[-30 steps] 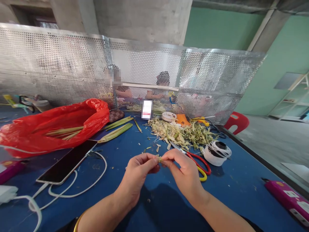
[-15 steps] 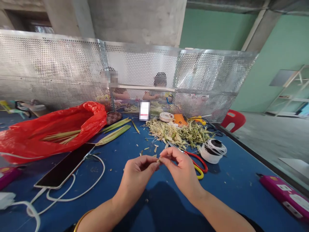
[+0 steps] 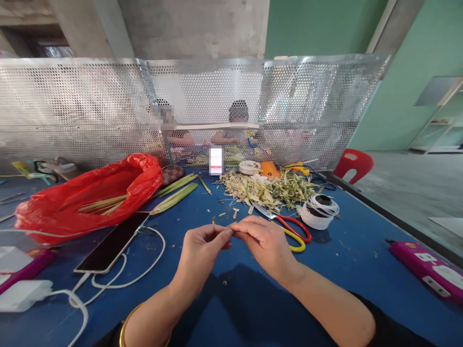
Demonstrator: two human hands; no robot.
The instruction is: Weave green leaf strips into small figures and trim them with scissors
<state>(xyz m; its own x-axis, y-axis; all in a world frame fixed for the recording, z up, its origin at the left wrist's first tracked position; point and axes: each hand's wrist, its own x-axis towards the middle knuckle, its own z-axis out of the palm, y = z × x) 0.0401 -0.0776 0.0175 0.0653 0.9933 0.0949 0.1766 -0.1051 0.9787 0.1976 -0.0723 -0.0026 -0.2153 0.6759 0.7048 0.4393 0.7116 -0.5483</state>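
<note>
Green strip (image 3: 232,225) — pinched — runs crosswise, left hand (image 3: 202,253) to right hand (image 3: 270,248).

Both forearms angle inward from the lower corners. Left hand (image 3: 204,250) and right hand (image 3: 267,248) meet at the fingertips, thumbs and index fingers pinched, other fingers curled. Gold bangle on left wrist, dark sleeve at right elbow.

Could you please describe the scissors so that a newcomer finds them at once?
On the blue table, find the pile of plant scraps. The scissors lie at its near edge, beside the right hand. Unlike the white spool nearby, they have red and yellow handles.
</note>
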